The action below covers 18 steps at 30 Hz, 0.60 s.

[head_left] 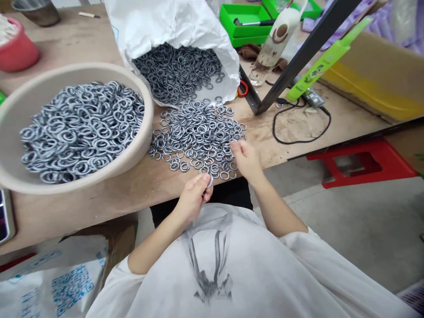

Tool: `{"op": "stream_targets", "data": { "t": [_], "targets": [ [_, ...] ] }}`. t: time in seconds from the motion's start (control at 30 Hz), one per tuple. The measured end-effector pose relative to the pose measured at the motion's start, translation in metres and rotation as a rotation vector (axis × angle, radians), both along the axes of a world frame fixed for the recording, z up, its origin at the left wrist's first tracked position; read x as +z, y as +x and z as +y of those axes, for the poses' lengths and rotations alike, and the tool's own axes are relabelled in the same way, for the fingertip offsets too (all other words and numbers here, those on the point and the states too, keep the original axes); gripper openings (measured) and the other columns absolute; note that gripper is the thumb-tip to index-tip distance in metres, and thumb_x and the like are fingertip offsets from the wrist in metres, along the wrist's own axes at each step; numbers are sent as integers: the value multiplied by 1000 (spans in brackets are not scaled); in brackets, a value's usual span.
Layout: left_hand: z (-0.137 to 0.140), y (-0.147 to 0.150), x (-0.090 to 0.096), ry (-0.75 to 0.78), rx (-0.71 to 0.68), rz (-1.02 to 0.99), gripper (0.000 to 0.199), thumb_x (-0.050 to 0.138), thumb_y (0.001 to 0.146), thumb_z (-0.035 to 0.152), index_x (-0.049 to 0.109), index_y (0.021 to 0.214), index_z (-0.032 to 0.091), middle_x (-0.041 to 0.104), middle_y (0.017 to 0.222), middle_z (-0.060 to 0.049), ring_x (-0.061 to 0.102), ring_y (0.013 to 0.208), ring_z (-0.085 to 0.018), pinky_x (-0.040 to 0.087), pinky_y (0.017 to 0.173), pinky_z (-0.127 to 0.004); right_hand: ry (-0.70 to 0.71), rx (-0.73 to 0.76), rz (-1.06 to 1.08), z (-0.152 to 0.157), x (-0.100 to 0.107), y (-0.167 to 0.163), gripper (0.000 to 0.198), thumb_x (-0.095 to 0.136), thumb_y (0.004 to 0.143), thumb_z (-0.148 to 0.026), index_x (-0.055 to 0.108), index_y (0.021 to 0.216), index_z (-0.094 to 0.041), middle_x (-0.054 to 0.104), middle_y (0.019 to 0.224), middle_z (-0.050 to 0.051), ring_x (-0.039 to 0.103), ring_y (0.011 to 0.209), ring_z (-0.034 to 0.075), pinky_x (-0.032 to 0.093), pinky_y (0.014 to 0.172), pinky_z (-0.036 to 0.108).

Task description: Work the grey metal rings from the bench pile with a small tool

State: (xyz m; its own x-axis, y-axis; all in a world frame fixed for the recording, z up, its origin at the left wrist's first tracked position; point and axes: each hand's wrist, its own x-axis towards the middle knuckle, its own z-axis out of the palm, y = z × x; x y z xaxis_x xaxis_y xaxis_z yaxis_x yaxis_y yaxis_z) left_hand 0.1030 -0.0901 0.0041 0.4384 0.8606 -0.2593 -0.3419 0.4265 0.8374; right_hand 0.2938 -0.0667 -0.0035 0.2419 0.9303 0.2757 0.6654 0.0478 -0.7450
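A loose pile of grey metal rings (198, 132) lies on the wooden table. At the table's front edge, my left hand (194, 196) is closed, with a grey ring (210, 180) pinched between thumb and fingers. My right hand (247, 160) touches the pile's right side, its fingers curled together; whatever sits in them is hidden. Behind the pile, a white sack (179, 26) lies on its side, its mouth open towards me and many rings inside. To the left stands a wide beige basin (145, 128) heaped with larger-looking grey rings (86, 128).
A dark metal post (298, 57) slants up right of the pile. Near it are a clear bottle (274, 44), a lime-green tube (327, 62) and a black cable (294, 142). Green trays (243, 31) stand behind. A red stool (364, 165) is below, right; a phone (6, 216) lies left.
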Motion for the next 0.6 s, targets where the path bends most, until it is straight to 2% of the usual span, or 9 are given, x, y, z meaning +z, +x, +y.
{"op": "stream_targets", "data": {
  "t": [0.07,0.13,0.2,0.3,0.37,0.47,0.53,0.6],
  "targets": [
    [2,-6,1,-1,29,-10,52,76,75,58,47,65,15,43,53,4,34,44,-4,24,41,-16,-30,-48,-90,2,-3,20,51,41,99,-58,50,69,-19,50,62,1,47,62,15,27,59,28],
    [8,-11,3,10,75,-13,48,78,74,54,52,69,14,49,57,2,39,45,-5,28,42,-17,-64,20,-175,-4,-7,32,44,50,96,-56,59,75,-19,59,71,3,54,70,18,33,63,29],
    [14,-16,5,18,93,-8,42,79,74,50,59,75,13,53,61,1,43,47,-5,30,44,-17,-86,90,-220,-14,-13,36,35,60,92,-53,68,90,-19,67,87,6,60,83,22,39,70,30],
    [17,-14,6,-2,72,9,38,79,74,44,67,91,13,57,64,1,45,48,-5,31,45,-17,-135,87,-267,-24,-22,36,34,69,87,-45,71,110,-20,69,104,9,63,96,27,44,78,35],
    [14,-5,3,-29,-26,44,38,76,77,43,68,100,14,58,65,1,43,46,-5,28,44,-18,-150,57,-279,-23,-26,39,31,68,88,-38,71,112,-19,69,106,10,63,99,28,46,81,37],
    [11,18,-4,-22,-328,148,34,67,82,43,66,98,13,63,69,-2,41,45,-6,23,42,-19,-116,-14,-273,-15,-28,46,27,65,88,-34,70,109,-18,69,108,11,62,102,29,46,87,39],
    [12,37,-11,83,-485,272,27,60,86,39,64,92,13,68,76,-5,43,46,-7,26,43,-20,-110,-65,-270,-9,-27,51,28,65,87,-35,69,108,-17,69,106,11,62,100,29,46,87,40],
    [19,54,-18,268,-500,427,21,53,89,33,61,84,14,70,80,-6,46,49,-8,34,48,-21,-130,-102,-255,-6,-26,55,28,64,86,-36,68,106,-17,69,102,11,62,95,29,46,83,39]
  ]
}}
